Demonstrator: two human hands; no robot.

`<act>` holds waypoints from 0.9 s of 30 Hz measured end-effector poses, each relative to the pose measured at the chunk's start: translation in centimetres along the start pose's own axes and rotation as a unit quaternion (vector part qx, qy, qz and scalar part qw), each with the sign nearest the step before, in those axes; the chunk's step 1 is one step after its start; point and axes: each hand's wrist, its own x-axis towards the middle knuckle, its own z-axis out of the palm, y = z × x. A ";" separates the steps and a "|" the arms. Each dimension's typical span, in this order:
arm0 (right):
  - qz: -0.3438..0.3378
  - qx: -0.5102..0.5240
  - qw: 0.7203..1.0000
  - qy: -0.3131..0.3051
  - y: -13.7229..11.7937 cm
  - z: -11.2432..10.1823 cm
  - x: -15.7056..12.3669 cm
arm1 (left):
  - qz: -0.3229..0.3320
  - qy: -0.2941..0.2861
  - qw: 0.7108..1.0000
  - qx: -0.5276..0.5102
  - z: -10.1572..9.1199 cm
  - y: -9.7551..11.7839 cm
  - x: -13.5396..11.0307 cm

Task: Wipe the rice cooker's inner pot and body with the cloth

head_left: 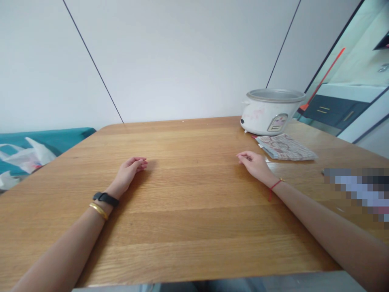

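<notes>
My left hand (131, 171) rests on its side on the wooden table (182, 211), fingers loosely curled and the thumb against them. A black band and a gold bangle circle that wrist. Across from it, my right hand (254, 163) lies on the table in a similar loose curl, thumb close to the fingertips, with a red string on the wrist. Nothing shows in either hand. Nearest to the right hand is a folded checked cloth (287, 148), just beyond it. Behind the cloth stands a white rice cooker (267, 115) without a lid.
A blurred-out flat item (358, 190) lies at the table's right edge. White plastic bags (28, 156) sit on a teal seat (71, 138) at the left. A pale panelled wall (182, 61) rises behind the table. An orange-handled broom (325, 79) leans beyond a doorway at right.
</notes>
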 end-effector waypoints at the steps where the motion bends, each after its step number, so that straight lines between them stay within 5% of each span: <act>1: -0.001 0.001 1.000 0.001 0.0 0.0 0.0 | -0.001 0.001 1.000 0.000 0.0 0.0 0.0; 27: 0.003 -0.003 1.000 0.005 0.0 -0.2 -0.1 | -0.001 0.005 1.000 -0.005 -0.2 -0.2 0.2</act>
